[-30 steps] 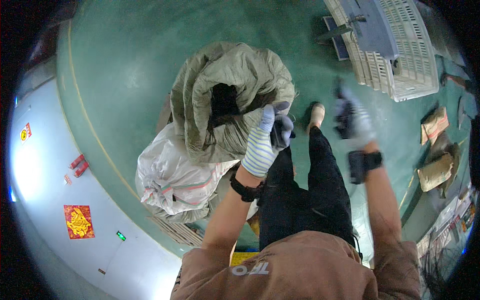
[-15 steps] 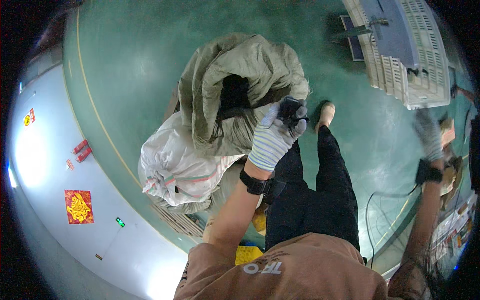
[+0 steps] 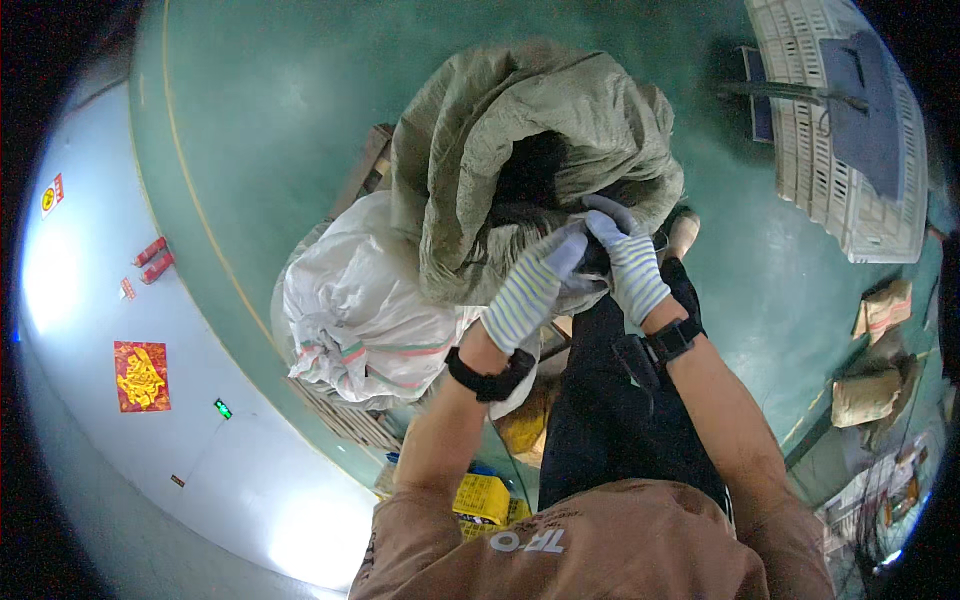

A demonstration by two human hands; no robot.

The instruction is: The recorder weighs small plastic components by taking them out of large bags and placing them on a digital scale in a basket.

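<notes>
Both of my hands, in striped knit gloves, meet at the near rim of a large grey-green woven sack (image 3: 455, 185). My left hand (image 3: 540, 280) is closed on a small black part (image 3: 594, 260), mostly hidden by the fingers. From the other side my right hand (image 3: 630, 255) closes on the same part, its fingertips bent over it. What kind of part it is cannot be made out. Dark contents (image 3: 532, 168) show inside the sack's rolled-down mouth. Against the sack leans a full white woven sack (image 3: 360, 290) with red and green stripes.
White slatted crates (image 3: 805, 140) with a grey-blue panel (image 3: 862, 115) stand at the far right. Cardboard pieces (image 3: 866, 398) lie on the right. Wooden slats (image 3: 345, 418) show beneath the sacks, and a yellow box (image 3: 482, 498) is near my left elbow. Fire extinguishers (image 3: 152, 260) are by the left wall.
My right hand has swung in from the far right to join the left one at the black part. The view has shifted, with the sacks now further right in it.
</notes>
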